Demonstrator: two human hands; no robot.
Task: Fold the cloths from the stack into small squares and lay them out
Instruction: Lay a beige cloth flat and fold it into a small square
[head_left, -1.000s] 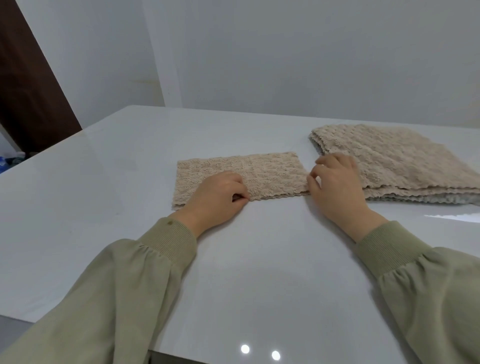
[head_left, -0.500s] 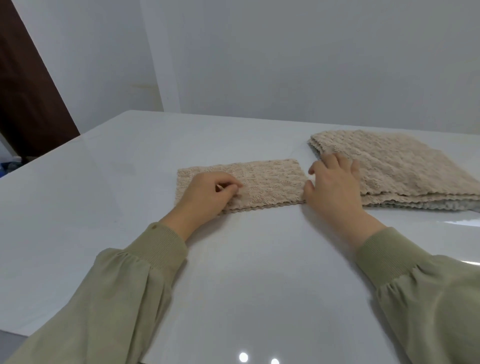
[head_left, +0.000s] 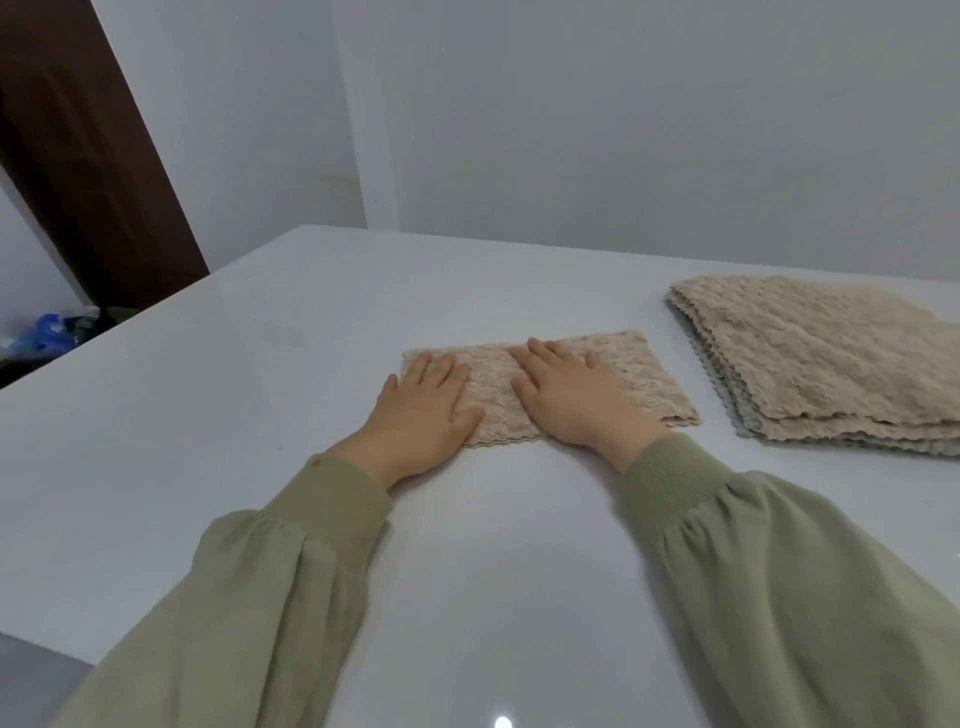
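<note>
A beige textured cloth (head_left: 649, 379), folded into a flat rectangle, lies on the white table (head_left: 260, 415) in front of me. My left hand (head_left: 423, 410) lies flat on its left end with the fingers straight. Beside it my right hand (head_left: 569, 395) presses flat on the cloth's middle, fingers spread. To the right sits the stack of unfolded beige cloths (head_left: 821, 369), apart from the folded one.
A grey wall runs behind the table's far edge. A dark brown door (head_left: 88, 171) stands at the far left, with blue items (head_left: 47, 332) on the floor below it. The table's left edge runs diagonally toward me.
Both hands went from gripping the cloth's ends to lying flat on top of it. My right hand moved left from the cloth's right edge onto its middle.
</note>
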